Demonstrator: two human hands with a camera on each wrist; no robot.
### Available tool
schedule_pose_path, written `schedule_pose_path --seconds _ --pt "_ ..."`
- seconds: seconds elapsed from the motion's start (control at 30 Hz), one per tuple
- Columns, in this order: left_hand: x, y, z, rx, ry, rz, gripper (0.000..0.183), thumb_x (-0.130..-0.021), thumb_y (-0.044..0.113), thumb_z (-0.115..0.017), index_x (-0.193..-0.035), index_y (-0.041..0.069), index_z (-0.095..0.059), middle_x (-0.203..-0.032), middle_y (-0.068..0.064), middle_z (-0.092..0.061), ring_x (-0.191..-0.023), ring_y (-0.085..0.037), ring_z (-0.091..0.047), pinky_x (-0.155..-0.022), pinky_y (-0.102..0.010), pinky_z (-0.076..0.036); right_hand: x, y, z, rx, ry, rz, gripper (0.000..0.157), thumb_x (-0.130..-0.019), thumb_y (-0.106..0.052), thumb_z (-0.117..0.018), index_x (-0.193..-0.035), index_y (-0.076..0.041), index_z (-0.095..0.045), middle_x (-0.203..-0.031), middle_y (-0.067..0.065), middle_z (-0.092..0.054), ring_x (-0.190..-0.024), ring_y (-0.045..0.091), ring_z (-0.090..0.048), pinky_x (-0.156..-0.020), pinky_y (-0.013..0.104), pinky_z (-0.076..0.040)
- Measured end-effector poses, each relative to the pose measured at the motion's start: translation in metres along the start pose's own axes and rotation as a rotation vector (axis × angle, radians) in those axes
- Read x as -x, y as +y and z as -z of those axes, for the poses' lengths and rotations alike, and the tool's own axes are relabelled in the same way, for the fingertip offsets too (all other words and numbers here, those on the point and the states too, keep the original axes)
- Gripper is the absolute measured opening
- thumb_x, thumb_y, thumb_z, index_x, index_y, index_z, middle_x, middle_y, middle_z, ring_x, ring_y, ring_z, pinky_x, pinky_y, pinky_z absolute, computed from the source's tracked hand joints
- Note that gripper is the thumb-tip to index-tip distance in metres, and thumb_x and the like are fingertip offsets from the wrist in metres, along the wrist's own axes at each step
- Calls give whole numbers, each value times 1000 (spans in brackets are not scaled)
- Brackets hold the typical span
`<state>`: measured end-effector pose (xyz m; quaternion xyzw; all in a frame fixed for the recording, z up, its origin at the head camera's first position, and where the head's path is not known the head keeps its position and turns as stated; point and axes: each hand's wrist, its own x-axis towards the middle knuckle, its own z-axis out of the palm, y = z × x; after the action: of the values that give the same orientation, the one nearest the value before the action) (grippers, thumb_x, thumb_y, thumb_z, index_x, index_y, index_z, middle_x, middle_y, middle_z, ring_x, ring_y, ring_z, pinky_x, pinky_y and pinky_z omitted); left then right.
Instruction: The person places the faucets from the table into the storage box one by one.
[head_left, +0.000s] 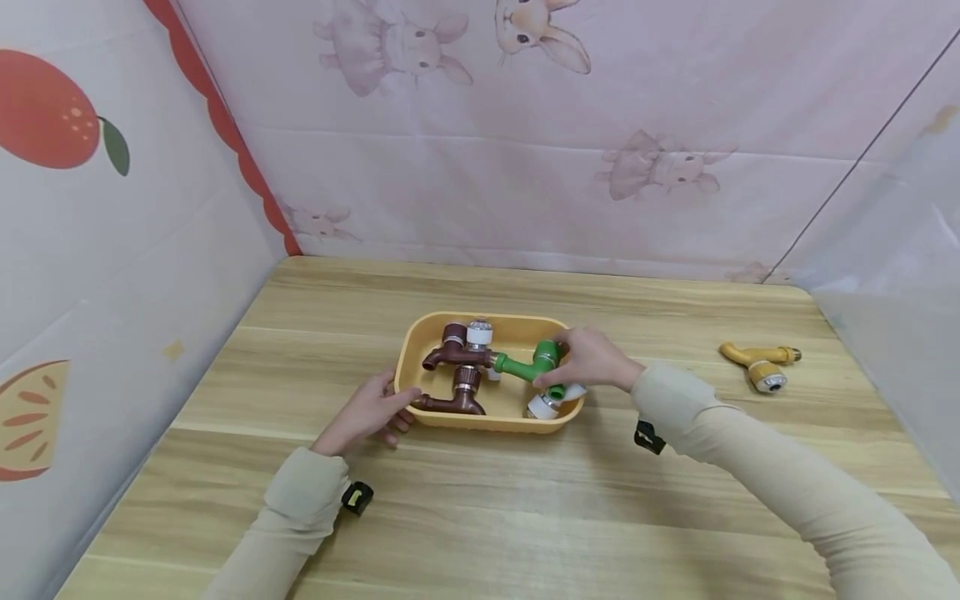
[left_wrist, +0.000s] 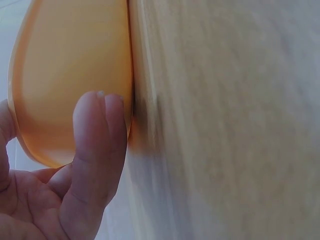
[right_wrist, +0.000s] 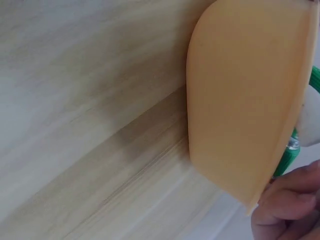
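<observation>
A yellow plastic bin (head_left: 480,422) stands on the table with several taps in it. My left hand (head_left: 372,406) grips its left end, thumb at the rim and fingers against the outer wall, as the left wrist view shows. At the bin's right side my right hand (head_left: 596,358) holds a green tap (head_left: 519,367) by its handle end, over the other taps. Two brown taps (head_left: 456,357) lie in the left half, one behind the other. White parts, including a white knob (head_left: 480,334), show among them; some pieces are partly hidden under the green tap.
A yellow tap (head_left: 756,358) with a silver-capped knob lies on the wooden table (head_left: 525,508) to the right of the bin. Patterned cloth walls (head_left: 480,200) rise behind the table and along both sides.
</observation>
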<state>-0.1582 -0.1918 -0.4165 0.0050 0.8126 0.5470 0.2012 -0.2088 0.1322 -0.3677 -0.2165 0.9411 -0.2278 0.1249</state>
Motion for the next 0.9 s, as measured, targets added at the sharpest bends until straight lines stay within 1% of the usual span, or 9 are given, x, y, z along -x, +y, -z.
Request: schedule_pose_path --seconds 0.13,0.27,0.37,0.47,0.57,0.77,0.9 --pt "-1 -2 0 -3 -1 -2 49 -91 24 -54 -129 -2 -38 -76 -17 -61 -63 -23 -59 -48 -37 -55 1 0 0 22 -3 19 65 -69 -46 -75 -110 2 -60 -89 6 -65 -78 17 -58 -67 30 -51" --pt "-1 -1 0 0 -4 -3 48 -91 23 -54 -128 -3 -39 -77 -17 -61 -62 -23 -59 -47 -37 -55 4 0 -1 24 0 27 64 -70 -48 -73 -110 1 -60 -89 7 -65 -79 18 -59 -68 30 -52" --pt "-1 -1 0 3 -5 -4 48 -91 24 -55 -128 -3 -40 -77 -17 -61 -63 -23 -59 -48 -37 -55 7 0 0 4 6 21 67 -73 -47 -72 -114 4 -57 -97 14 -65 -87 25 -61 -75 35 -53" --pt "-1 -1 -1 5 -5 -5 47 -91 24 -55 -127 -3 -40 -77 -16 -61 -63 -22 -59 -48 -37 -55 11 0 4 -31 15 -1 73 -76 -46 -69 -121 8 -51 -107 22 -62 -98 33 -59 -82 41 -52" --pt "-2 -1 -1 10 -5 -3 47 -91 24 -55 -126 -3 -41 -77 -17 -61 -63 -22 -59 -48 -37 -55 14 1 8 -64 39 -22 74 -77 -45 -68 -124 9 -48 -110 23 -60 -102 35 -56 -86 45 -49" --pt "-2 -1 -1 10 -5 7 46 -91 23 -54 -127 -3 -40 -76 -17 -61 -62 -22 -59 -47 -36 -55 22 5 14 -85 141 10 65 -79 -42 -68 -121 6 -53 -103 20 -64 -99 34 -58 -81 45 -50" --pt "-3 -2 -1 4 -4 12 47 -91 24 -54 -126 -3 -39 -75 -16 -62 -61 -22 -60 -47 -36 -55 28 6 16 -96 185 26 61 -80 -40 -68 -119 4 -55 -100 17 -65 -97 33 -59 -77 44 -51"
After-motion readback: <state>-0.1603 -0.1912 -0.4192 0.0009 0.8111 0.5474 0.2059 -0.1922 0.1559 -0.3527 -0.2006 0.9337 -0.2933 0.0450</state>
